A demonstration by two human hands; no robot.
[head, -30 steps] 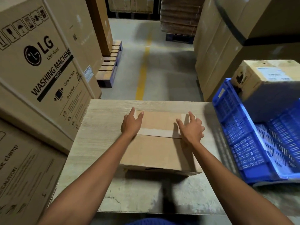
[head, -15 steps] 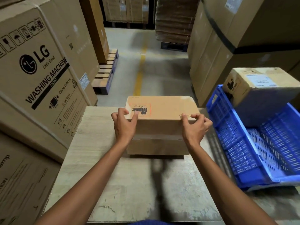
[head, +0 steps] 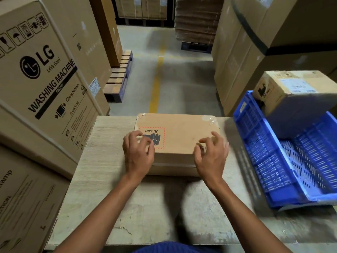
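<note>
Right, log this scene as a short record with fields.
item: cardboard box, lying flat on the table
marking: UN 3481 label on the top face
left hand: fingers bent over the near left corner, partly covering the label
right hand: fingers bent at the near right corner
right side: blue crate with a second box at its far end
left side: washing machine carton

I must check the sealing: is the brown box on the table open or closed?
Closed. The cardboard box lies flat on the table, top face unbroken, clear tape on its far corners; no flap stands up.
</note>
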